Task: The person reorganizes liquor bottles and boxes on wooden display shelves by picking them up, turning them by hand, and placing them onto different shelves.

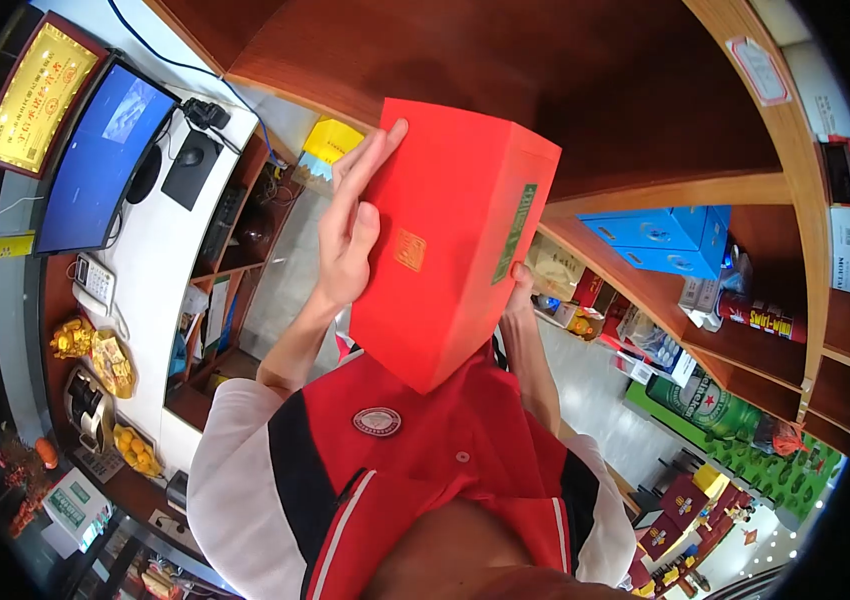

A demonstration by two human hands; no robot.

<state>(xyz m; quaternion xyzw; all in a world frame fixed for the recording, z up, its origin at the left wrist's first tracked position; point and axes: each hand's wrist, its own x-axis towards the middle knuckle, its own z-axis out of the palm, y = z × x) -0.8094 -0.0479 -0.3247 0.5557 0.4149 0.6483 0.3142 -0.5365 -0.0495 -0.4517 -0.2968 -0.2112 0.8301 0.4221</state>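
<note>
A red box (425, 230) with a gold square emblem on its broad face and a dark green label on its side is held up in front of my chest. My left hand (350, 230) grips its left edge, the thumb and fingers pressed against it. On the other side, my right hand (520, 290) holds the right edge; most of its fingers are hidden behind the box. The box is tilted, its upper end in front of a brown wooden shelf compartment (635, 90).
Blue boxes (665, 240) and a dark red can (760, 318) stand on the right shelves. A white counter (160, 260) at left bears a monitor (100, 155), a mouse (190, 157) and a calculator (95, 280). A yellow box (333, 140) sits beyond my left hand.
</note>
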